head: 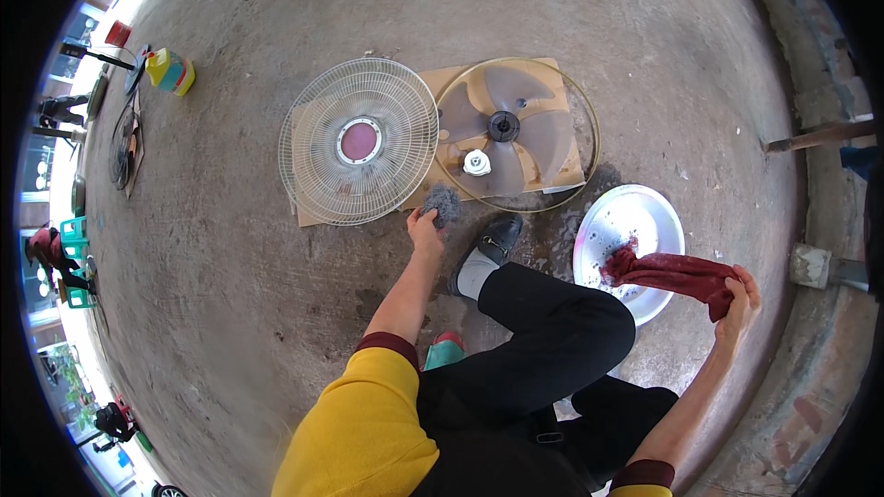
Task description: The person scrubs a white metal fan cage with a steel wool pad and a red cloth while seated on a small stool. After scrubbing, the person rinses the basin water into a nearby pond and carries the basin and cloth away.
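My left hand [426, 231] holds a grey scouring pad of tangled wire or mesh [442, 205] just below the cardboard [304, 215]. At the right, my right hand [740, 304] grips one end of a dark red cloth [680, 273]; its other end hangs into a metal basin [664, 224] with suds-like spots in it. A round wire fan grille [404, 145] with a pinkish centre rests on the cardboard. Beside it lie a translucent fan blade [545, 141], a thin yellowish ring [598, 131] around the blade and a small white plastic part [476, 163] on a blade.
A yellow jug [170, 72] stands on the concrete floor at the upper left, near another fan grille [123, 145]. Farther left are green stools [74, 228] and other people. A low concrete ledge [822, 359] with a pipe [846, 273] runs along the right.
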A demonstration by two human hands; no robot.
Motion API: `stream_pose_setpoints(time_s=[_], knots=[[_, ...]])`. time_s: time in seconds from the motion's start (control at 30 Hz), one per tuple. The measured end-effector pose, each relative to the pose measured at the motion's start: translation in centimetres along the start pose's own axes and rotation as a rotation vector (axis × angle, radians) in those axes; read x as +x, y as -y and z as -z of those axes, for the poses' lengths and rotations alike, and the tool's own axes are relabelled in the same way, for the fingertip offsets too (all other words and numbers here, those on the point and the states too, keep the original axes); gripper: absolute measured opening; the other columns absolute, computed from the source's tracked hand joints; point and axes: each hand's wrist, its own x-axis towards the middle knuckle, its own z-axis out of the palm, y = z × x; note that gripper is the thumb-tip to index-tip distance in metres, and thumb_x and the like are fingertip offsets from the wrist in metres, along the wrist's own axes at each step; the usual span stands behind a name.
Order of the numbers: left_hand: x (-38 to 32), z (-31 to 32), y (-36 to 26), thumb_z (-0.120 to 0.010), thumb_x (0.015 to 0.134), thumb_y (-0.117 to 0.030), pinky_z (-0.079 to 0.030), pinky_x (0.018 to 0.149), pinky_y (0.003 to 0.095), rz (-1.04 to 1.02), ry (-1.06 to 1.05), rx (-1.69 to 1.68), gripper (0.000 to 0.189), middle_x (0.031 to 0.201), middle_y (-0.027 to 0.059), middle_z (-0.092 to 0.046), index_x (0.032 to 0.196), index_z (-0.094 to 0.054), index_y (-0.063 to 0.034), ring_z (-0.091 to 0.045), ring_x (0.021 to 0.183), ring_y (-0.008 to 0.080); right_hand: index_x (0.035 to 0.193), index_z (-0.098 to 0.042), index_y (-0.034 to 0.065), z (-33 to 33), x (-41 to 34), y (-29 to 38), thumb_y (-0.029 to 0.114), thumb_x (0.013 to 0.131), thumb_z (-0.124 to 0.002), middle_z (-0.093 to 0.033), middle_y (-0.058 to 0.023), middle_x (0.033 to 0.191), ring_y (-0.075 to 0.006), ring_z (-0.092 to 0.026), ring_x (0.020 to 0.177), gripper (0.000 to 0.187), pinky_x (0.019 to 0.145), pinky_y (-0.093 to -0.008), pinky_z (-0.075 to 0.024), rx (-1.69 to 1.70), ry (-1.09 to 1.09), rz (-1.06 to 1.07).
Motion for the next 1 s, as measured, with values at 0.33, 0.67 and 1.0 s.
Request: stream_pose_setpoints(time_s=[0.33, 0.67, 1.0], knots=[[1.2, 1.1, 1.9, -0.064, 0.077, -0.002, -0.045, 0.055, 0.0313, -0.075, 0.112, 0.106, 0.04, 0.102, 0.0066, -0.06, 0.114, -0.051, -0.009, -0.059, 0.079, 0.0194, 0.104, -0.063, -0.0045, -0.1, -0.2, 0.1, -0.006, 0.075, -0.057, -0.066, -0.0117, 0.092, -0.0169, -0.063, 0.077, 0.029, 0.069, -0.0237, -0.0527, -0.019, -0.036, 0.019], [2.3, 3.7, 3.4, -0.063, 0.076, -0.002, -0.052, 0.072, 0.0371, -0.119, -0.039, 0.522, 0.059, 0.107, 0.0124, -0.058, 0.132, -0.043, -0.0015, -0.06, 0.093, 0.025, 0.105, -0.062, -0.0025, 0.7, -0.2, -0.3, -0.002, 0.076, -0.058, -0.067, -0.0095, 0.089, -0.0144, -0.063, 0.072, 0.03, 0.064, -0.0224, -0.0516, -0.012, -0.025, 0.045], [-13.8, -12.0, -3.8, -0.069, 0.076, -0.021, -0.033, 0.106, 0.0397, -0.514, 0.698, 0.578, 0.067, 0.135, 0.0213, -0.045, 0.133, -0.044, 0.0014, -0.042, 0.128, 0.0321, 0.102, -0.062, -0.0038, 0.4, -2.7, 2.6, -0.004, 0.076, -0.058, -0.066, -0.0122, 0.092, -0.0181, -0.063, 0.08, 0.026, 0.071, -0.0255, -0.0528, 0.052, -0.067, 0.034]])
